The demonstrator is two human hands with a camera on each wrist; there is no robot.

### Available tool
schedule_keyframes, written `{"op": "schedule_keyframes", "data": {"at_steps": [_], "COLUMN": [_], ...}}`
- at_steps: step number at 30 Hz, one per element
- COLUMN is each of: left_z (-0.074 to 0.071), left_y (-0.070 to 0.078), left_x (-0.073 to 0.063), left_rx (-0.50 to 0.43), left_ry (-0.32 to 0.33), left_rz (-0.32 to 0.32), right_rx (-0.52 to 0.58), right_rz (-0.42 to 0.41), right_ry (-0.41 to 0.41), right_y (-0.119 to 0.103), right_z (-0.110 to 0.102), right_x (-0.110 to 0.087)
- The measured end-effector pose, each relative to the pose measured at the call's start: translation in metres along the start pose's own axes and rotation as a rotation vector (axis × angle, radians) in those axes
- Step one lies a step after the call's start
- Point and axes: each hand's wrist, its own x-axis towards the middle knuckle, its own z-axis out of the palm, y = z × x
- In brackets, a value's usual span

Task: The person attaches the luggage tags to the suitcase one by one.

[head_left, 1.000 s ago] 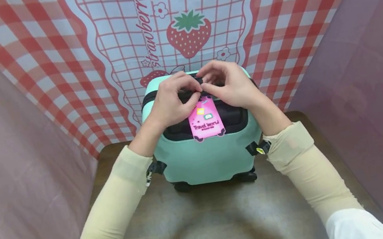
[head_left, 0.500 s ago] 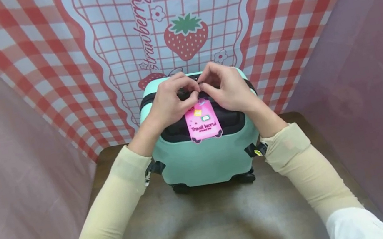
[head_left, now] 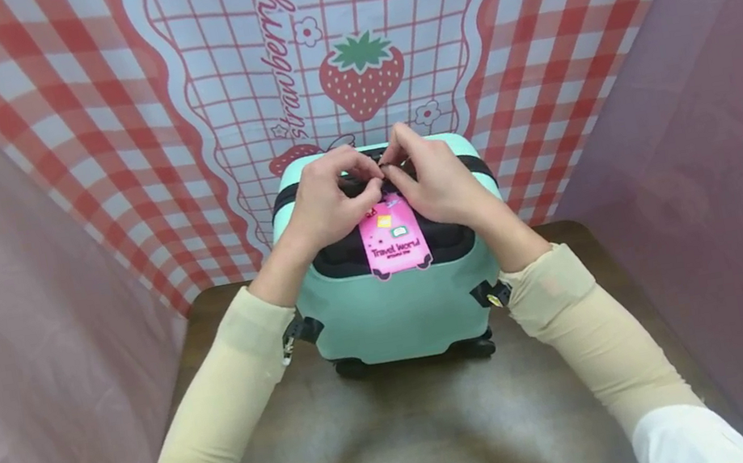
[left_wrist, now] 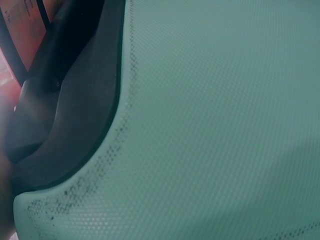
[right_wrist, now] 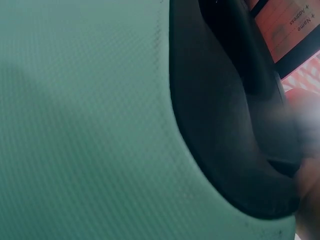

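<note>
A pink luggage tag [head_left: 393, 240] printed "Travel World" hangs against the black handle area of a mint-green suitcase [head_left: 400, 313]. My left hand [head_left: 331, 199] pinches the tag's dark strap just above it, thumb and index fingertip together. From the other side my right hand [head_left: 442, 180] pinches at the same spot, its fingertips meeting the left ones. The fingers mostly hide the strap. In the right wrist view, the tag's back [right_wrist: 290, 27] shows name and address lines beyond the black handle [right_wrist: 272, 120]. The left wrist view has the suitcase's ribbed shell [left_wrist: 215, 110] filling most of it.
The suitcase stands upright on a wooden table [head_left: 406, 439], its black wheels [head_left: 475, 347] toward me. Close behind hangs a red-and-white checked strawberry cloth [head_left: 360, 78]. Pinkish drapes line the left [head_left: 25, 322] and right [head_left: 686, 171] sides.
The right hand has turned inward and its raised fingers have drawn together onto the strap by the left fingertips. The left hand keeps its pinch. The view has shifted slightly.
</note>
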Motion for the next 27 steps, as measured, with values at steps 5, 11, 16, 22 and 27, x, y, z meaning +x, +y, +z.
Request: {"op": "schedule_keyframes", "data": {"at_steps": [5,11,16,22,27], "left_z": [-0.0001,-0.0002,-0.0003,-0.0031,-0.0049], "left_y": [0.0011,0.0013,0.0036,0.0069,0.0059], "left_x": [0.0018,0.002,0.0027,0.0053,0.0072], "left_rx": [0.002,0.024,0.008,0.03,0.01], "left_ry": [-0.008,-0.011,0.039,0.054,0.027], "left_rz": [-0.027,-0.059,-0.155,-0.268,-0.338], "right_rx": [-0.028,-0.015,0.027,0.051,0.059], "right_rz": [-0.022,0.021,0.06,0.017,-0.008], "right_ry": [0.012,0.032,0.115,0.13,0.109], "right_y": [-0.0011,-0.0035,-0.002,-0.0002,0.0002], "right_z": [0.0007,0.0023,0.0055,0.0066,0.0061], "right_x": [0.002,0.0046,0.0008,-0.0027,-0.0047]}}
